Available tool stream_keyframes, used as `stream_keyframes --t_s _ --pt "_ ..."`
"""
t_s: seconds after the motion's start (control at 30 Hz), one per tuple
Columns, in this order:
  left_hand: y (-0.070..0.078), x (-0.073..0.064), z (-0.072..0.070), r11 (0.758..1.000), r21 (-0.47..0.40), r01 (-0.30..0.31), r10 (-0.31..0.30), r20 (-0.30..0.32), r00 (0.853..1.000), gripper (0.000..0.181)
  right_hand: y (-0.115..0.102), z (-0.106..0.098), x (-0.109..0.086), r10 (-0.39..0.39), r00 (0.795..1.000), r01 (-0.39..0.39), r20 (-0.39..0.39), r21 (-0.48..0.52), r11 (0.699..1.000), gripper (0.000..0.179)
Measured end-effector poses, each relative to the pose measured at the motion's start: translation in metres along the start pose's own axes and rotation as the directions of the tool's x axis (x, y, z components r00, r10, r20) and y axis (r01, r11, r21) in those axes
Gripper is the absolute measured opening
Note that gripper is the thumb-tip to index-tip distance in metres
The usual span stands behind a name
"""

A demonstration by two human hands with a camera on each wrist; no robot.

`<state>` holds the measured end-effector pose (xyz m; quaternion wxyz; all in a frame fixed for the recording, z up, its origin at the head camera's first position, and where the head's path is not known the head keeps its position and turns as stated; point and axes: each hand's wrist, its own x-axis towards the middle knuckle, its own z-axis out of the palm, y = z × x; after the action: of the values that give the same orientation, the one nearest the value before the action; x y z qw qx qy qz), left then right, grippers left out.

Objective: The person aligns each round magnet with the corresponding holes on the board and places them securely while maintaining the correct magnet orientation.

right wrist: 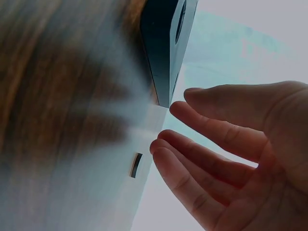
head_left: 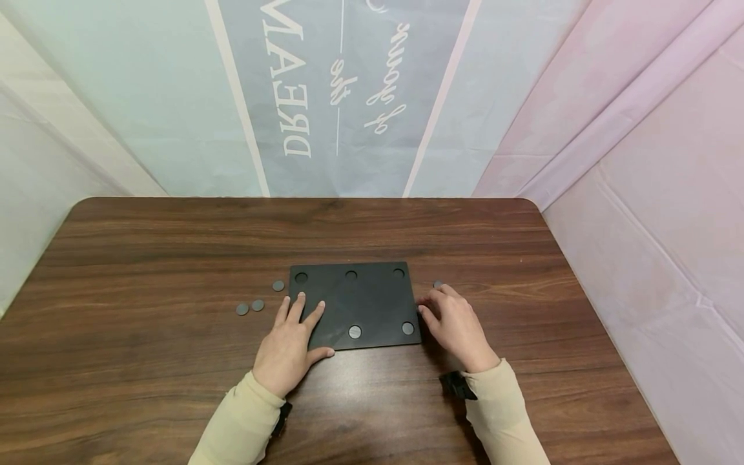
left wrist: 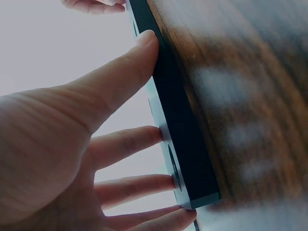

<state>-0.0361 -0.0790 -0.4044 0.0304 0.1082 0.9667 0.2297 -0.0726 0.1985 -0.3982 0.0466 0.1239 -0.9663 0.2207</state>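
Observation:
A flat black board (head_left: 366, 297) with round recesses lies on the table. My left hand (head_left: 285, 352) rests on its left part, fingers spread over the top and thumb along the front edge. Beside the right edge is my right hand (head_left: 456, 326), its fingers loosely bent and nothing seen between them; the fingertips are close to the board's side (right wrist: 161, 53). Just beyond that hand lies a grey disc (head_left: 438, 284), partly covered by it. One light grey disc (head_left: 354, 332) sits in the front middle recess, another disc (head_left: 408, 328) in the front right one.
Off the board's left side lie three loose grey discs, one near the edge (head_left: 278, 285) and a pair farther out (head_left: 258, 305). The back-row recesses (head_left: 351, 275) show dark. Beyond the wooden table (head_left: 174, 239) hangs a printed cloth (head_left: 343, 97).

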Motion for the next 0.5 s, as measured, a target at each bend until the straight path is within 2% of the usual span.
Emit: stream_keyframes --t_s 0.5 --pt "-0.0003 0.0002 0.0007 1.000 -0.005 0.002 -0.002 0.001 1.000 0.073 0.0085 0.0027 0.0025 -0.004 1.000 0.004 0.013 -0.035 0.999 0.023"
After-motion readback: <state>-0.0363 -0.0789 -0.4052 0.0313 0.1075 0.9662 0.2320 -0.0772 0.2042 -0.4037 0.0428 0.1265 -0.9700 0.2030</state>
